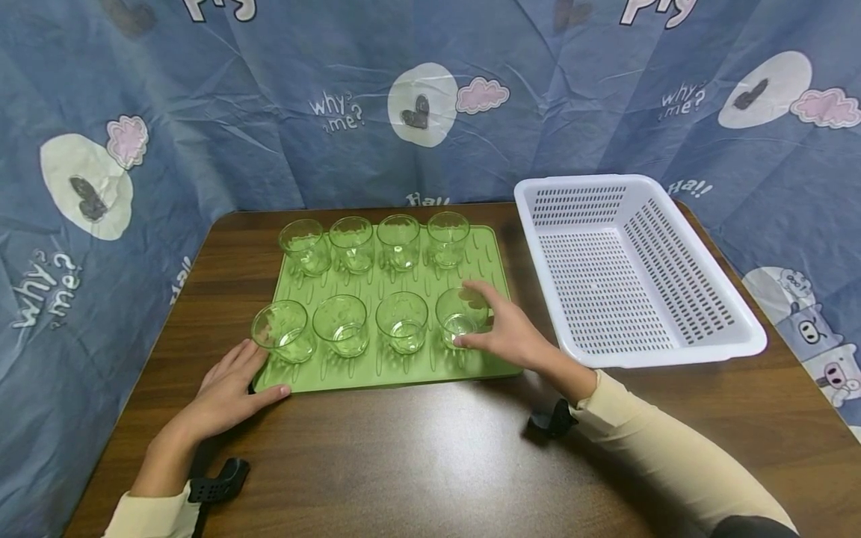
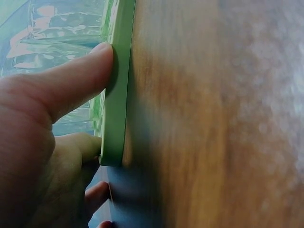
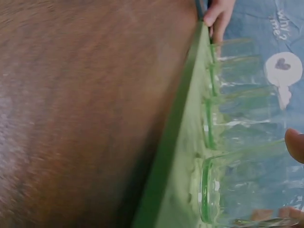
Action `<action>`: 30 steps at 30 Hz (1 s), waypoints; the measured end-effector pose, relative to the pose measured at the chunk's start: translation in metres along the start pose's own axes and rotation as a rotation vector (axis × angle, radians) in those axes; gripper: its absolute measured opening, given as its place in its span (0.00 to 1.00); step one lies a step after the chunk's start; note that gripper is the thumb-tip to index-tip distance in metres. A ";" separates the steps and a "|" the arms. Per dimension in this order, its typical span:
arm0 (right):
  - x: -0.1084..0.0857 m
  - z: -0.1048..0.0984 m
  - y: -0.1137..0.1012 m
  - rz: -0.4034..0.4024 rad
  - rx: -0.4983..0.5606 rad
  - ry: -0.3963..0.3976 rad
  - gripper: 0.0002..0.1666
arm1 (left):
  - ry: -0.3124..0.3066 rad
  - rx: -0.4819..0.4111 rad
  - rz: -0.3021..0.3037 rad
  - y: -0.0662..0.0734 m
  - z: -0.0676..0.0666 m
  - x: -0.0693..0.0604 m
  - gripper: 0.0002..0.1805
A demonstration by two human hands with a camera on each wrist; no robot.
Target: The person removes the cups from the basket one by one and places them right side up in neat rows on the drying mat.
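Observation:
Clear glass cups stand upright in two rows on a green ribbed mat (image 1: 403, 379). At the front right, my right hand (image 1: 507, 329) holds a glass cup (image 1: 452, 317), thumb on the near side and fingers round the far side. That cup (image 3: 247, 185) still stands on the mat in the right wrist view, the thumb by its upper part. My left hand (image 1: 225, 392) rests at the mat's front left corner, fingers extended, beside another glass cup (image 1: 285, 336). In the left wrist view, the left thumb (image 2: 80, 78) lies against the mat's edge (image 2: 118, 104).
A white perforated plastic basket (image 1: 572, 351) sits right of the mat. Several more glass cups (image 1: 400, 243) line the mat's back. The brown wooden table (image 1: 403, 463) meets a blue printed curtain (image 1: 269, 112) behind and at the sides.

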State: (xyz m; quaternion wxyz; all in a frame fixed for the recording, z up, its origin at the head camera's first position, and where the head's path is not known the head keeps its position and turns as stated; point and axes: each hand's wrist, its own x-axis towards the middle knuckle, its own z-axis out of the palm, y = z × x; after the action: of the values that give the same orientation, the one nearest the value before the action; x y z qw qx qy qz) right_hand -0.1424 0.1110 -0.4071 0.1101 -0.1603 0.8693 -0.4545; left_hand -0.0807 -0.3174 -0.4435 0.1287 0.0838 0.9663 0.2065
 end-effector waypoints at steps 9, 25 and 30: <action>0.002 0.006 0.006 -0.012 -0.042 0.014 0.57 | -0.005 -0.003 -0.009 0.000 0.000 -0.003 0.52; 0.006 0.008 0.006 -0.022 -0.069 0.020 0.59 | 0.002 0.001 -0.011 -0.002 -0.001 -0.002 0.52; -0.004 0.003 -0.006 -0.078 -0.225 0.121 0.64 | 0.035 -0.002 0.021 -0.001 -0.003 -0.001 0.50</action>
State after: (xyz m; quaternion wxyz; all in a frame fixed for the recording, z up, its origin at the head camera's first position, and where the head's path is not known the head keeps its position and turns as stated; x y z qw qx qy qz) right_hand -0.1365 0.1074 -0.4038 0.0210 -0.1776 0.9129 -0.3670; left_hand -0.0801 -0.3194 -0.4413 0.1098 0.0904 0.9673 0.2101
